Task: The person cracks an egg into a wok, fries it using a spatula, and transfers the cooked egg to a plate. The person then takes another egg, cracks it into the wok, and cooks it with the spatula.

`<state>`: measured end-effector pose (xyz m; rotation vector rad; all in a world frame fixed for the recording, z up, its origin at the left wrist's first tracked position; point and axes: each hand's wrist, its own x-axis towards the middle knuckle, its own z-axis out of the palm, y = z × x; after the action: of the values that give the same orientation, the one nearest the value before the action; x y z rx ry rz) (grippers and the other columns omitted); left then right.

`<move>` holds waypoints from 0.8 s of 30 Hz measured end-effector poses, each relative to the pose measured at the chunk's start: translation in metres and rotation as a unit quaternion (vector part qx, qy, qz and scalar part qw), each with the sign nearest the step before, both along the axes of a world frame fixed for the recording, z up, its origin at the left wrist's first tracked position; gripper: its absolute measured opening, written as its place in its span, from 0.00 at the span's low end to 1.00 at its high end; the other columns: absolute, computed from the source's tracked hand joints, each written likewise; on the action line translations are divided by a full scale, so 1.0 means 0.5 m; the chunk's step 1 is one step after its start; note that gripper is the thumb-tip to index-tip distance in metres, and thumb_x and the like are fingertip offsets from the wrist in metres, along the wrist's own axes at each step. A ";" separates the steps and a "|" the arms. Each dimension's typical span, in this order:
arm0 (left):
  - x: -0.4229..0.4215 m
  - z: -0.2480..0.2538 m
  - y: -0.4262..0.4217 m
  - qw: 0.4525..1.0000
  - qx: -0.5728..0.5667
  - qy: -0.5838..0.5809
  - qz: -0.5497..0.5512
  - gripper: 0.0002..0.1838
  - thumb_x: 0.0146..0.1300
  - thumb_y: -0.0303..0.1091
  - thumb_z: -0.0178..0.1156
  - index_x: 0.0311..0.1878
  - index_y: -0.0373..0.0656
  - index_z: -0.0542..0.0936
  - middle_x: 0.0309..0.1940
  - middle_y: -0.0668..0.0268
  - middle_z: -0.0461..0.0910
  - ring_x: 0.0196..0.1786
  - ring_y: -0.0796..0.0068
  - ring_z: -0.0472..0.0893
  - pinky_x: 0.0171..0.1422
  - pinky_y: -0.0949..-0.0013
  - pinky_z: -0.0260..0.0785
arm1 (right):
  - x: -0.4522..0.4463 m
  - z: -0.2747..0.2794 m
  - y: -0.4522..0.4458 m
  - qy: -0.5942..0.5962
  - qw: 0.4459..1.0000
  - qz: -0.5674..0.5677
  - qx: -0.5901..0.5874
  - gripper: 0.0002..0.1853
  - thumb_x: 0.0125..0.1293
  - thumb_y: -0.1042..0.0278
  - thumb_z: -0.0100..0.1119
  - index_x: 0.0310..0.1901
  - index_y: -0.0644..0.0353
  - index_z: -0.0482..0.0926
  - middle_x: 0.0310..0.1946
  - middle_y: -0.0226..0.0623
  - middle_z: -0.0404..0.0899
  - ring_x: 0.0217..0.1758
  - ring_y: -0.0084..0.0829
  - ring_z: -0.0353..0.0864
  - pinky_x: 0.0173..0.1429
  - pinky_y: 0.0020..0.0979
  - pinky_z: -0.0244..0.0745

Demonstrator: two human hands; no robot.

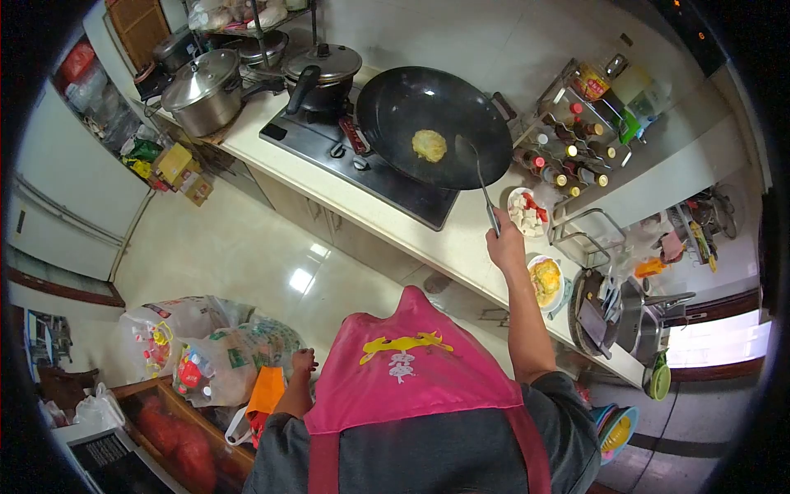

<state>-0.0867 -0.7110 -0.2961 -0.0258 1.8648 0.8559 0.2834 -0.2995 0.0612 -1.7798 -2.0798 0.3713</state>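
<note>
My right hand [506,247] is wrapped round the handle of a metal spatula [483,183], whose head rests inside a large black wok [395,107]. Left of the spatula head, apart from it, a small golden fried egg [429,146] lies in the wok. My left hand [304,361] hangs low beside the pink apron [403,354], its fingers curled and nothing visible in them. Near my right hand stands a plate of white cubes and red pieces [527,212]. Closer to me on the counter is a plate with cooked yellow egg [546,282].
The wok sits on a gas stove [362,177], with a pressure cooker [323,66] and a steel pot [202,86] to the left. Sauce bottles [568,156] fill a rack at right, before the sink [646,321]. Plastic bags [222,362] stand on the floor at left.
</note>
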 end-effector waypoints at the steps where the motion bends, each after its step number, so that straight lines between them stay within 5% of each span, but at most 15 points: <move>1: 0.004 0.003 0.003 1.000 -0.003 0.006 0.008 0.16 0.64 0.34 0.60 0.50 0.33 0.78 0.24 0.63 0.78 0.19 0.67 0.81 0.16 0.67 0.67 | -0.001 -0.002 -0.001 0.001 1.000 -0.003 -0.001 0.27 0.59 0.75 0.57 0.62 0.60 0.73 0.46 0.59 0.81 0.48 0.53 0.83 0.54 0.44 0.76; 14: 0.018 0.012 -0.014 0.997 -0.061 0.007 -0.044 0.17 0.65 0.34 0.60 0.51 0.31 0.77 0.24 0.63 0.78 0.20 0.65 0.82 0.18 0.65 0.69 | -0.001 -0.028 0.012 -0.002 0.999 0.020 0.026 0.25 0.58 0.75 0.58 0.61 0.60 0.75 0.36 0.59 0.82 0.41 0.55 0.84 0.49 0.46 0.77; 24: 0.015 -0.024 0.007 1.000 -0.002 0.007 -0.012 0.18 0.65 0.36 0.60 0.52 0.31 0.77 0.26 0.63 0.79 0.21 0.65 0.83 0.19 0.67 0.70 | -0.004 -0.024 0.012 0.006 1.000 0.022 0.003 0.27 0.60 0.73 0.56 0.63 0.57 0.73 0.39 0.62 0.81 0.43 0.58 0.82 0.50 0.51 0.77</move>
<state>-0.0793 -0.7074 -0.3081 0.0001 1.8753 0.8379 0.2816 -0.2936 0.0490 -1.7260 -2.1119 0.3858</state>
